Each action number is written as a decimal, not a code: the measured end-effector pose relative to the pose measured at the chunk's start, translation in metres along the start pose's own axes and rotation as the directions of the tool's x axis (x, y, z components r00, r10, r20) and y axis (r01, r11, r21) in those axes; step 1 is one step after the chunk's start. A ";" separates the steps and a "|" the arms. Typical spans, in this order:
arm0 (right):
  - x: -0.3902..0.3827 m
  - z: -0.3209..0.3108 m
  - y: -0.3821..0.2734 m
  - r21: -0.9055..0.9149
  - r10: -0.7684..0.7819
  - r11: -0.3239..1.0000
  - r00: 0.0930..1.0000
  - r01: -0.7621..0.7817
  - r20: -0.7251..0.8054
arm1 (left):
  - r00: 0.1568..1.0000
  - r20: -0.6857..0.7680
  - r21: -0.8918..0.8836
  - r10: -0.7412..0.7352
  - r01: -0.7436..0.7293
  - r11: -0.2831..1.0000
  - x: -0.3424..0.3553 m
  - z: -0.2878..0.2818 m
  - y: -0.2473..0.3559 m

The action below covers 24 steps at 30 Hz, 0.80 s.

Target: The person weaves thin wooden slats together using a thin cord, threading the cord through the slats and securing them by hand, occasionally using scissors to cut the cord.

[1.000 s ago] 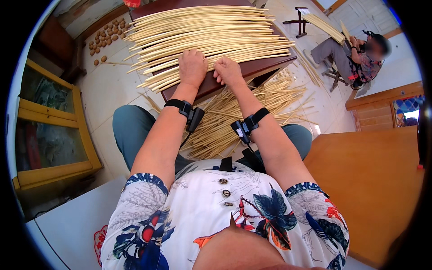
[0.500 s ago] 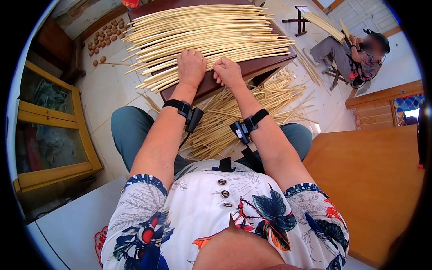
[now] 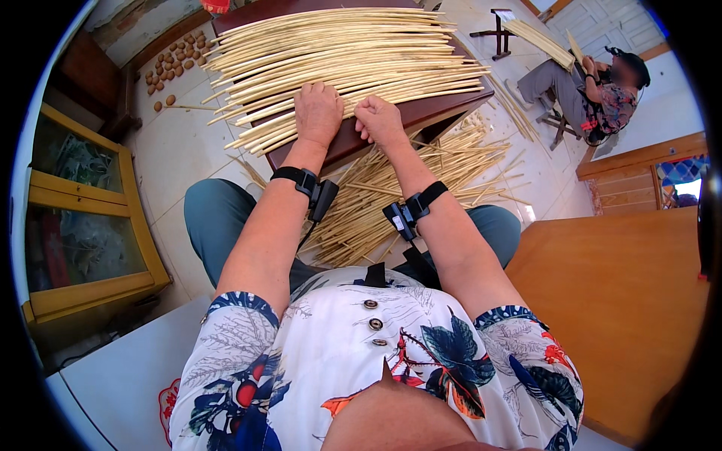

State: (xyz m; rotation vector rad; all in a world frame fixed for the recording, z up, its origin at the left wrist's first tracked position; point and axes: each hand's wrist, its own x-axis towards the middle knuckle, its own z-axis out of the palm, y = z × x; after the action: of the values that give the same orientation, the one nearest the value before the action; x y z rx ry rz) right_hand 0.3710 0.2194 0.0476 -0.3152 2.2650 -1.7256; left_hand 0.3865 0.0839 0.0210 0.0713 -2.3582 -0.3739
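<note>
Long pale plant stalks [image 3: 338, 46] lie side by side in a layer across a dark red-brown table [image 3: 357, 150]. At the near edge of this layer my left hand [image 3: 319, 114] is closed, its knuckles up, its fingertips hidden beneath it against the nearest stalks. My right hand [image 3: 380, 120] is a short way to its right, above the table's near edge. Its thumb and fingers are pressed together in a pinch, and what they hold, if anything, is too small to tell. Black straps with small devices circle both wrists.
A loose heap of stalks [image 3: 361, 214] covers the floor between my knees. Brown round objects [image 3: 177, 64] lie on the floor at far left, near a yellow glass-doored cabinet [image 3: 90, 195]. A wooden surface [image 3: 602, 301] stands at right. Another person [image 3: 594, 94] sits at far right, holding stalks.
Both hands stay at nearly the same place, with the stalks unmoved on the table. The whole view has shifted very slightly.
</note>
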 end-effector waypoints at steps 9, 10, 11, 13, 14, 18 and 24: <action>0.001 -0.001 0.002 0.012 0.010 1.000 1.000 -0.010 0.008 | 0.999 0.027 0.005 -0.018 0.018 1.000 0.000 -0.001 0.002; 0.000 0.000 0.001 0.011 0.014 1.000 1.000 -0.014 0.004 | 0.999 0.036 0.008 -0.024 0.024 1.000 0.001 -0.001 0.002; 0.000 0.000 0.000 0.011 0.014 1.000 1.000 -0.014 0.005 | 0.999 0.036 0.008 -0.024 0.024 1.000 0.001 -0.001 0.002; -0.001 0.000 -0.001 0.006 0.007 1.000 1.000 -0.007 -0.003 | 0.999 0.035 0.004 -0.025 0.025 1.000 0.001 -0.001 0.001; -0.001 0.001 -0.002 0.006 0.007 1.000 1.000 -0.007 -0.002 | 0.999 0.034 0.004 -0.025 0.025 1.000 0.001 -0.001 0.001; -0.002 0.000 -0.002 0.000 -0.004 1.000 1.000 0.004 -0.010 | 1.000 0.015 0.002 -0.017 0.017 1.000 0.000 0.000 0.001; 0.000 -0.001 0.000 -0.005 -0.009 1.000 1.000 0.009 -0.007 | 1.000 0.005 0.006 -0.012 0.012 1.000 0.000 0.000 0.001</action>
State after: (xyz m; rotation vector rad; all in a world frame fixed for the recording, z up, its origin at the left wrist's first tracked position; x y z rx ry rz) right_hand 0.3712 0.2201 0.0475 -0.3211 2.2760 -1.7286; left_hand 0.3861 0.0849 0.0215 0.0875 -2.3647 -0.3727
